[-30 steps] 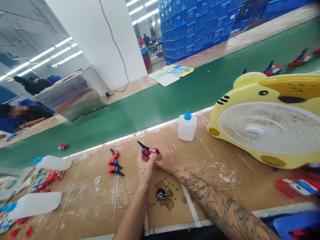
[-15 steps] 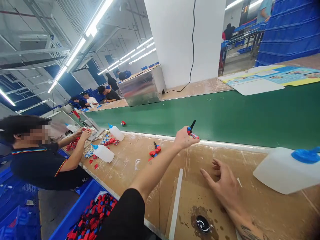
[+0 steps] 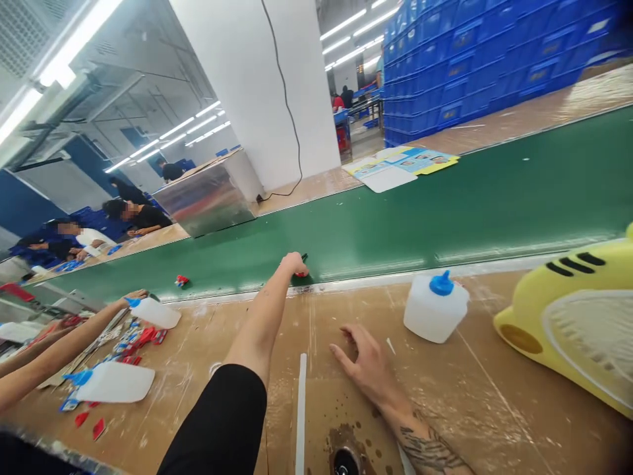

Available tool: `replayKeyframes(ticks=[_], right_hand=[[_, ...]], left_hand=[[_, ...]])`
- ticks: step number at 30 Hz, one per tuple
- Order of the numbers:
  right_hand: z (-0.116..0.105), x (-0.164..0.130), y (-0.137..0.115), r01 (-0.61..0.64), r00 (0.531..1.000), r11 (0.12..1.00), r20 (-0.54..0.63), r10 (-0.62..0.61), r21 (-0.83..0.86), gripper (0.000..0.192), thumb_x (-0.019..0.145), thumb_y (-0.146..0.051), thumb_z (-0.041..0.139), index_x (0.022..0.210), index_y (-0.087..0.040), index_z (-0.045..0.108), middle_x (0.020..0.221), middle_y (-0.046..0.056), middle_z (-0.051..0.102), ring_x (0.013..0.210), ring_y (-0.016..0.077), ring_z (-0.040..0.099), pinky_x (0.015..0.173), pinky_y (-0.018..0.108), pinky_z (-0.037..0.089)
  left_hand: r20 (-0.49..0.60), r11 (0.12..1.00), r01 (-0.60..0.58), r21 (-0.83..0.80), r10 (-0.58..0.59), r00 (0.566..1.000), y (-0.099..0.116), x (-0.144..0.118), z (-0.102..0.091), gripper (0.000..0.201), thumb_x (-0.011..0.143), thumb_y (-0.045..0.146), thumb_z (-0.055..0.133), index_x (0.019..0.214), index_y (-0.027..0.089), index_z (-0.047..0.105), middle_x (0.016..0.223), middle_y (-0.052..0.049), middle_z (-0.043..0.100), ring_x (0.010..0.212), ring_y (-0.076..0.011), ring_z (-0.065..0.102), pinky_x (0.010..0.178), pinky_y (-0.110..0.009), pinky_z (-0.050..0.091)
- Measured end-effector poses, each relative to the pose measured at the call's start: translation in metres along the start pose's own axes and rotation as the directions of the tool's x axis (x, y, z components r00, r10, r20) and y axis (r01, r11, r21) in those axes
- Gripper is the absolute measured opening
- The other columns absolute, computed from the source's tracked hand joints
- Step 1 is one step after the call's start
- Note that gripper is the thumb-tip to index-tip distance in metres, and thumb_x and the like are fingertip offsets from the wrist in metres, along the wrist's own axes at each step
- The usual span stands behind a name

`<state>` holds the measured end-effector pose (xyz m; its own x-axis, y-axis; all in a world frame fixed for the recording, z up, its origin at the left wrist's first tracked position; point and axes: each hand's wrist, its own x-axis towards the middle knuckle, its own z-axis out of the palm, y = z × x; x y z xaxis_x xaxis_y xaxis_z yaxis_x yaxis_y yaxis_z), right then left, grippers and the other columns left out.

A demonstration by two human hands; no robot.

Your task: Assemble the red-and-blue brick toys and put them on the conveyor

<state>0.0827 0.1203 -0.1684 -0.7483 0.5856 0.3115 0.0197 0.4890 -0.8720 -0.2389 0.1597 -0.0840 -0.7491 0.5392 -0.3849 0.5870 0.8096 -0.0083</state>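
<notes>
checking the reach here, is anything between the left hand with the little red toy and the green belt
Nothing visible does. The left hand already lies over the near edge of the green belt with the red toy under it. The bottle stands off to the right.

Honestly there's nothing readable here. The printed sheets (image 3: 405, 163) lying on the far side of the green conveyor belt (image 3: 445, 211) have colourful panels with what look like little pictures on them, but any lettering is way too small and blurry to make out. The white squeeze bottle (image 3: 435, 309) with the blue cap on the desk (image 3: 494, 409) has no label showing. The yellow fan (image 3: 573, 316) only shows black stripe marks, no brand or words. The stacked blue crates (image 3: 475, 53) in the back carry no legible markings either.
</notes>
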Motion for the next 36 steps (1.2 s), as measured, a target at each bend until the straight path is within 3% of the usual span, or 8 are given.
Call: replayKeyframes(ticks=[4, 10, 13, 16, 21, 24, 30, 36], right_hand=[[-0.002, 0.001, -0.003, -0.017, 0.999, 1.0, 0.03, 0.017, -0.002, 0.022, 0.089, -0.037, 0.06, 0.104, -0.022, 0.058, 0.1, 0.008, 0.065, 0.092, 0.0272, 0.062, 0.081, 0.041, 0.051], [-0.001, 0.001, -0.001, -0.03, 0.998, 1.0, 0.05, 0.03, 0.009, 0.02, 0.09, -0.038, 0.057, 0.1, -0.02, 0.058, 0.093, 0.007, 0.064, 0.086, 0.0251, 0.06, 0.078, 0.04, 0.049], [0.0, 0.001, 0.002, -0.024, 0.998, 0.999, 0.05, 0.023, 0.022, 0.023, 0.09, -0.04, 0.057, 0.099, -0.02, 0.059, 0.092, 0.007, 0.064, 0.085, 0.0243, 0.06, 0.077, 0.039, 0.049], [0.002, 0.001, 0.007, -0.042, 0.998, 0.998, 0.045, 0.04, 0.046, 0.026, 0.089, -0.043, 0.057, 0.098, -0.019, 0.06, 0.09, 0.006, 0.065, 0.083, 0.0233, 0.061, 0.076, 0.037, 0.049], [0.004, 0.002, 0.009, -0.09, 0.995, 0.995, 0.049, 0.087, 0.053, 0.031, 0.087, -0.049, 0.058, 0.096, -0.02, 0.064, 0.088, 0.006, 0.068, 0.079, 0.023, 0.063, 0.074, 0.036, 0.05], [0.003, 0.001, 0.008, -0.108, 0.994, 0.994, 0.036, 0.107, 0.035, 0.035, 0.084, -0.053, 0.058, 0.09, -0.019, 0.066, 0.083, 0.007, 0.069, 0.073, 0.0228, 0.063, 0.071, 0.035, 0.051], [-0.004, -0.002, 0.004, -0.12, 0.992, 0.992, 0.022, 0.121, -0.048, 0.042, 0.083, -0.059, 0.056, 0.083, -0.019, 0.069, 0.077, 0.006, 0.071, 0.067, 0.0222, 0.064, 0.064, 0.033, 0.051], [-0.006, -0.005, 0.004, -0.122, 0.991, 0.979, 0.038, 0.129, -0.162, 0.044, 0.079, -0.062, 0.056, 0.081, -0.021, 0.071, 0.079, 0.006, 0.074, 0.07, 0.0251, 0.069, 0.064, 0.034, 0.055]], left_hand=[[-0.01, 1.0, -0.027, -0.015, 0.027, 1.0, -0.001, 0.007, 0.006, 0.033, 0.092, 0.037, 0.063, 0.118, 0.016, 0.061, 0.116, -0.009, 0.064, 0.1, -0.0217, 0.064, 0.085, -0.041, 0.055], [-0.258, 0.981, -0.146, -0.129, 0.109, 0.96, -0.02, -0.022, 0.03, 0.083, 0.077, 0.058, 0.071, 0.138, 0.008, 0.044, 0.135, -0.022, 0.056, 0.124, -0.0293, 0.054, 0.095, -0.031, 0.045], [-0.348, 0.969, -0.198, -0.15, 0.135, 0.928, -0.061, -0.054, 0.038, 0.067, 0.087, 0.054, 0.058, 0.137, 0.011, 0.048, 0.139, -0.02, 0.053, 0.13, -0.028, 0.049, 0.103, -0.032, 0.038], [-0.38, 0.966, -0.206, -0.154, 0.135, 0.915, -0.124, -0.098, 0.042, 0.045, 0.086, 0.04, 0.058, 0.123, 0.013, 0.061, 0.127, -0.017, 0.062, 0.122, -0.0291, 0.054, 0.105, -0.038, 0.038], [-0.317, 0.954, -0.191, -0.233, 0.111, 0.942, -0.2, -0.171, 0.068, 0.046, 0.083, 0.042, 0.058, 0.121, 0.016, 0.063, 0.104, -0.01, 0.07, 0.093, -0.0245, 0.065, 0.085, -0.036, 0.05], [-0.289, 0.932, -0.221, -0.289, 0.136, 0.948, -0.2, -0.187, 0.093, 0.05, 0.08, 0.047, 0.063, 0.123, 0.021, 0.063, 0.099, -0.005, 0.071, 0.089, -0.0219, 0.066, 0.082, -0.032, 0.051], [-0.377, 0.873, -0.216, -0.438, 0.039, 0.925, -0.168, -0.169, 0.115, 0.026, 0.077, 0.041, 0.07, 0.093, 0.02, 0.067, 0.097, -0.013, 0.069, 0.111, -0.0352, 0.059, 0.1, -0.047, 0.039], [-0.455, 0.59, -0.347, -0.729, -0.039, 0.89, -0.191, -0.162, 0.111, 0.029, 0.074, 0.027, 0.07, 0.103, 0.024, 0.067, 0.094, -0.008, 0.069, 0.107, -0.0303, 0.061, 0.102, -0.044, 0.038]])
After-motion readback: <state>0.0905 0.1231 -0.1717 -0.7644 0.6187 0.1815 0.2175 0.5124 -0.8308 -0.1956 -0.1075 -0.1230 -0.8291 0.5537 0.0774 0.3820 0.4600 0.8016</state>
